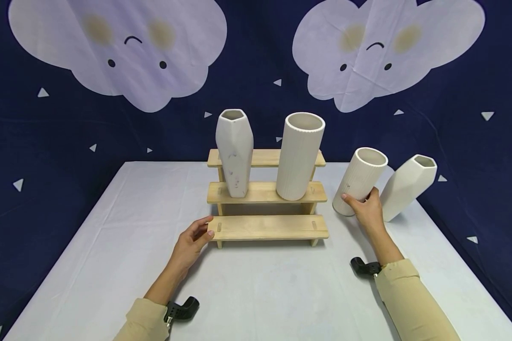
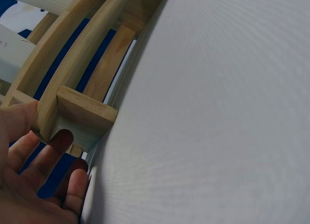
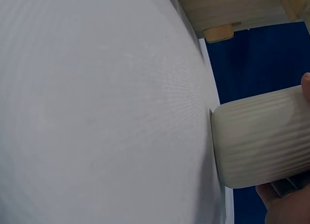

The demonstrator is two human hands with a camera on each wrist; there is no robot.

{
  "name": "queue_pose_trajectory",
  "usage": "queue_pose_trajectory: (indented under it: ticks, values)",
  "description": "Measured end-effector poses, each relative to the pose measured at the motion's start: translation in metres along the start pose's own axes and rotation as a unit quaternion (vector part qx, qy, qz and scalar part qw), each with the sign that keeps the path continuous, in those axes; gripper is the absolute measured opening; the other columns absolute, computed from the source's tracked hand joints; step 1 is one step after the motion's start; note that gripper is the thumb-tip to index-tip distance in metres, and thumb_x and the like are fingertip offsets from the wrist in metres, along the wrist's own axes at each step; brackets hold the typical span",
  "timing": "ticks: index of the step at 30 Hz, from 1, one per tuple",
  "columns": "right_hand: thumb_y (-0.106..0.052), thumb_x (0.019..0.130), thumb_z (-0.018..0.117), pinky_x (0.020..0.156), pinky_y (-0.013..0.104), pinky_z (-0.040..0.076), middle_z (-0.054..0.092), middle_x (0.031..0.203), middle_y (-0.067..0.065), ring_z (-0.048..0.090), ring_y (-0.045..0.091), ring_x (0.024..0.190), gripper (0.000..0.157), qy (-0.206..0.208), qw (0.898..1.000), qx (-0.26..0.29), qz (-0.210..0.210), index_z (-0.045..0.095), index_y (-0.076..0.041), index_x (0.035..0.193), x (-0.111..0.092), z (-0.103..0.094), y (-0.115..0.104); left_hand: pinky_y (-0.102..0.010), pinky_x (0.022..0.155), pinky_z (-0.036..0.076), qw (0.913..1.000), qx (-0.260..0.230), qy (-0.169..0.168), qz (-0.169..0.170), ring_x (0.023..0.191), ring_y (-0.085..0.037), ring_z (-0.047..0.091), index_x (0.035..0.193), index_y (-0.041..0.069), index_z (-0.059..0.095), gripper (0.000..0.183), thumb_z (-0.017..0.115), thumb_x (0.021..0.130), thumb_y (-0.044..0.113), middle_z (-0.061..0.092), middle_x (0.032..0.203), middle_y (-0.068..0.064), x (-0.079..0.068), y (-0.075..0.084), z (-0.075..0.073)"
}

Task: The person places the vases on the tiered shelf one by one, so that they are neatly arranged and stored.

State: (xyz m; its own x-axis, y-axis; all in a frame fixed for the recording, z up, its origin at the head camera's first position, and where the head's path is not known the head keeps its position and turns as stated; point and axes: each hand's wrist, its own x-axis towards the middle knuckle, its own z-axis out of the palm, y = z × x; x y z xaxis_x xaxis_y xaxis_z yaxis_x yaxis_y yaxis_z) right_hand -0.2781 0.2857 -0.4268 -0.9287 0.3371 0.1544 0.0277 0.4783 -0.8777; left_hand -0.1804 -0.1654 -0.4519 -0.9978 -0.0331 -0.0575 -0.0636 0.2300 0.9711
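My left hand (image 1: 190,242) pinches the left end of the lowest step of a three-tier wooden stand (image 1: 269,227). In the left wrist view the thumb lies against the board (image 2: 46,112), with the other fingers curled beside and below it. At the right, my right hand (image 1: 368,210) grips a short white ribbed vase (image 1: 360,175) around its lower half. That vase's base (image 3: 232,151) is right at the tablecloth in the right wrist view. Just beyond the hand stands a white faceted vase (image 1: 409,184), partly hidden by it.
On the stand's middle step are a tall faceted white vase (image 1: 235,156) with small marks, at left, and a tall ribbed white vase (image 1: 300,156), at right. A white cloth covers the table (image 1: 273,293). Behind hangs a dark blue curtain (image 1: 256,57) with cloud faces.
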Motion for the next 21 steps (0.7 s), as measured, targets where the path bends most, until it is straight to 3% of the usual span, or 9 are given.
queue_pose_trajectory:
  ticks: [21]
  values:
    - [-0.031,0.080,0.074,0.098,0.039,0.040,0.049,0.133,0.019,0.049,0.028,0.120,0.076,0.019,1.000,0.018,0.000,0.033,-0.001,0.137,0.0000,0.0034,0.0044,-0.018,0.084,0.045,0.9999,-0.007,-0.003,0.007,0.105,-0.013,0.053,0.133,0.022,0.052,0.043,0.062,0.091,0.023,0.058,0.121,-0.009,-0.0003,-0.0004,-0.0004]
